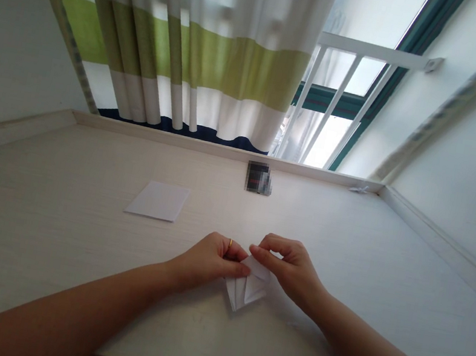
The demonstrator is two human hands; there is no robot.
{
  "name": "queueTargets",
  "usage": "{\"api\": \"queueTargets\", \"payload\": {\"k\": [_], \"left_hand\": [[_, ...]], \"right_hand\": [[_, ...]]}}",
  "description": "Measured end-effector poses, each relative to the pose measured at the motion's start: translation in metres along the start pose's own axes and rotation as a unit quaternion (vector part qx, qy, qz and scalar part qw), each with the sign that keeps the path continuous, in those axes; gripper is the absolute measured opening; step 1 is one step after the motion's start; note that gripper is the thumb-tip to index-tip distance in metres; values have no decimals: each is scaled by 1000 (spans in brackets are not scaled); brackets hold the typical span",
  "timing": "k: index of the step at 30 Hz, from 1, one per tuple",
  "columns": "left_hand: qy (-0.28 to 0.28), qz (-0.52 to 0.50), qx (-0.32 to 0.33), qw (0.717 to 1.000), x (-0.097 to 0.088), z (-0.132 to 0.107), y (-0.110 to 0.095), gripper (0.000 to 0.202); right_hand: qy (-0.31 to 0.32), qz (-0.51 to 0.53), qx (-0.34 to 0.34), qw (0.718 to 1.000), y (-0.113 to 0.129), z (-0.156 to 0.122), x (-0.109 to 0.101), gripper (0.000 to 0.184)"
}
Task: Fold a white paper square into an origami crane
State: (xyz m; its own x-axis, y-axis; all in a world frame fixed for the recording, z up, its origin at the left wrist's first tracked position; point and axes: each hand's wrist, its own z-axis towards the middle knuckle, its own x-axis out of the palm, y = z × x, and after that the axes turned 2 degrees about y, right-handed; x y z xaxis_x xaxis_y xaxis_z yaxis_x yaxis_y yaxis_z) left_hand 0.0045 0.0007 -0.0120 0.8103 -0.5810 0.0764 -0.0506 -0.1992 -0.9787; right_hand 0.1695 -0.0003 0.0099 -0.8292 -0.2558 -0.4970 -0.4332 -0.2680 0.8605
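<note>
I'm watching from the head camera, and both hands are together at the middle of the pale wooden table (46, 242), just in front of the near edge. The left hand (212, 259) is curled almost closed. Its thumb and fingertips pinch the upper left edge of a folded paper (248, 290), and a thin gold ring (230, 242) shows on one finger. The right hand (289, 267) is curled the same way and nips the top right corner of that paper between thumb and forefinger, with the other fingers tucked above. The paper rests low against the table between the two hands, its lower end fanning toward me. As for progress, I'd say the folding is well under way: the piece is white, thin and crisp, already narrowed into a small wedge with several layers and sharp creases running along it. I can't name a finished shape, so more folding looks to be left. A second sheet (158, 201) lies flat and unfolded well off to the left, farther back, apart from both hands. The tabletop is matte with a fine grain. At the far edge sit a small dark blurred object (259, 177) and a tiny white scrap (359, 189), under a striped curtain (222, 58) in soft, hanging folds.
</note>
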Motion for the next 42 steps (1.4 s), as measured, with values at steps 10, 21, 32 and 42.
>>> {"api": "queueTargets", "payload": {"k": [10, 21, 32, 42], "left_hand": [[-103, -91, 49, 989, -4, 0, -1, 19], [-146, -113, 111, 977, -2, -2, -4, 16], [-148, -112, 122, 975, 0, -4, -3, 17], [-134, -109, 102, 980, 0, -2, -2, 17]], "right_hand": [[32, 143, 37, 989, 1, 5, -11, 35], [46, 287, 52, 955, -12, 7, -6, 13], [59, 327, 21, 943, -16, 6, 3, 13], [38, 350, 42, 935, -16, 6, 8, 12]]}}
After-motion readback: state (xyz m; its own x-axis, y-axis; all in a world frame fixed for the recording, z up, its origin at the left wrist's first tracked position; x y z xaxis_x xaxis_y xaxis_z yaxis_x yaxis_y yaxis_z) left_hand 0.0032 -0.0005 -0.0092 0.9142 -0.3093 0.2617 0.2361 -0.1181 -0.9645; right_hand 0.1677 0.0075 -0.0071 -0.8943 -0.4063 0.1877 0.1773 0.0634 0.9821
